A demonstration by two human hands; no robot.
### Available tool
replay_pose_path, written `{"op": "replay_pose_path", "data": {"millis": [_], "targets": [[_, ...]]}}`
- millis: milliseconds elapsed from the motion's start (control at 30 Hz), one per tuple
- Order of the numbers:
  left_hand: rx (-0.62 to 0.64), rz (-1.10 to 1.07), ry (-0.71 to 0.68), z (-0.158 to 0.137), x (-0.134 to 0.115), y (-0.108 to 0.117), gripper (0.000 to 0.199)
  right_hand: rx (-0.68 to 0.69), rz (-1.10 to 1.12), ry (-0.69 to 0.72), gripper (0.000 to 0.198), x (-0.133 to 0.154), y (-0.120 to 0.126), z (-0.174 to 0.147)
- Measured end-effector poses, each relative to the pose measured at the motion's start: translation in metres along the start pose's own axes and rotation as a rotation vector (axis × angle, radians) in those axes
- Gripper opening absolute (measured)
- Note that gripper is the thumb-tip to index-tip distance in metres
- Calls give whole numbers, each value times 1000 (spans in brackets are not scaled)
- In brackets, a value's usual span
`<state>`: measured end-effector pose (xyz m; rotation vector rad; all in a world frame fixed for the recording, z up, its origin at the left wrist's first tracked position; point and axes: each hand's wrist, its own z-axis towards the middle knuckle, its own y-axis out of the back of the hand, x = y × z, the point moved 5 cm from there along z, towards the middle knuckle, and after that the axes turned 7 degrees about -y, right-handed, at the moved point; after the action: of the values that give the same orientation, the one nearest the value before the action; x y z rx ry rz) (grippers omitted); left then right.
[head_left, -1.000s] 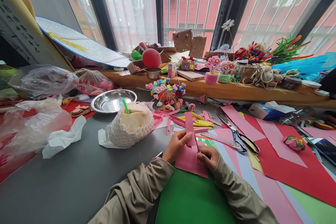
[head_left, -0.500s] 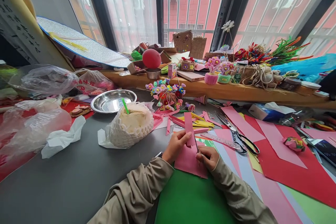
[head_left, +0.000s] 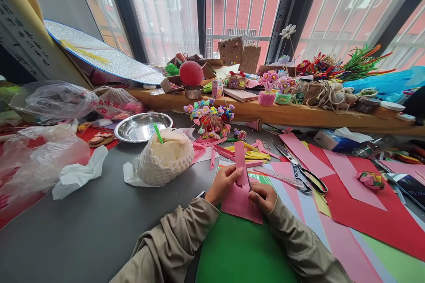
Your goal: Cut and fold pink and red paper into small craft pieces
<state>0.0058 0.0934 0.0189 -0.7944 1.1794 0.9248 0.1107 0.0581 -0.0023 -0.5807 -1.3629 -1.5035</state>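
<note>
My left hand [head_left: 224,185] pinches a narrow pink paper strip [head_left: 240,159] and holds it upright. My right hand [head_left: 264,197] is closed round small scissors [head_left: 249,185]; their thin dark blades lie along the strip's right edge, and the handles are mostly hidden by my fingers. Just under both hands lies a larger pink paper piece [head_left: 241,205] on a green sheet [head_left: 245,252]. Behind the hands are folded pink and yellow paper strips [head_left: 257,154]. To the right rests a clear ruler [head_left: 279,176].
Large black-handled scissors [head_left: 303,174] lie right of the ruler, near red paper [head_left: 372,216]. A coconut in white foam net [head_left: 166,159] with a green straw stands left, before a metal plate [head_left: 142,127]. Craft flowers [head_left: 210,117] stand below the wooden ledge [head_left: 159,101].
The pink strip has shifted very slightly to the right in my left hand, with the scissors at its edge. Otherwise both hands stay in nearly the same place.
</note>
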Motion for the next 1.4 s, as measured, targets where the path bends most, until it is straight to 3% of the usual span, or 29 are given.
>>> {"op": "replay_pose_path", "data": {"millis": [1400], "targets": [[18,17,-2,0,0,-1,33,-30,-26,20,50,1,0,1]]}}
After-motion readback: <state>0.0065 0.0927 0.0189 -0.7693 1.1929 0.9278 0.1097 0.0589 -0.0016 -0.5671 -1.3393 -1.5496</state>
